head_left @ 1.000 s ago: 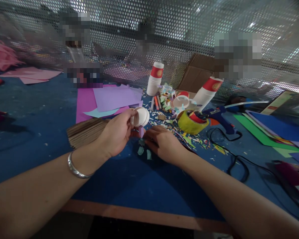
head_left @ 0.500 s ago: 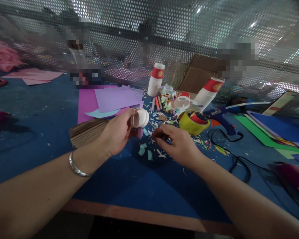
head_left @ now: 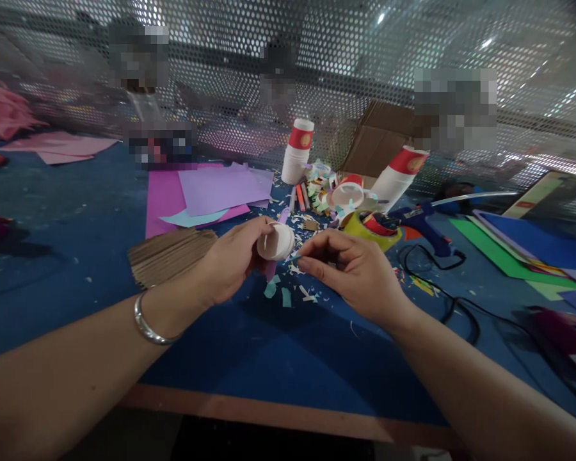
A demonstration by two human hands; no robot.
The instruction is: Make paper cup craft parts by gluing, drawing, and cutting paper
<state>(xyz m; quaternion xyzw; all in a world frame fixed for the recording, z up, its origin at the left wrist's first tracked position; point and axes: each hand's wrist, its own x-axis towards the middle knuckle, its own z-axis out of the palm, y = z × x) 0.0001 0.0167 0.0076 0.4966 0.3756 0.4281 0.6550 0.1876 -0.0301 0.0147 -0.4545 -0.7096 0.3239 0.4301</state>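
Near left fingers (head_left: 263,225) clamped on white cup (head_left: 282,242), right fingers (head_left: 314,266) on blue scrap (head_left: 292,258): snippets (head_left: 287,297), glue gun (head_left: 425,224).

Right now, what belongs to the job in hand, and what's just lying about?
In use:
- white cup-like piece, in the left hand
- small bluish piece, in the right hand

Probably just lying about:
- pink paper
- green paper
- brown cardboard
- blue glue gun
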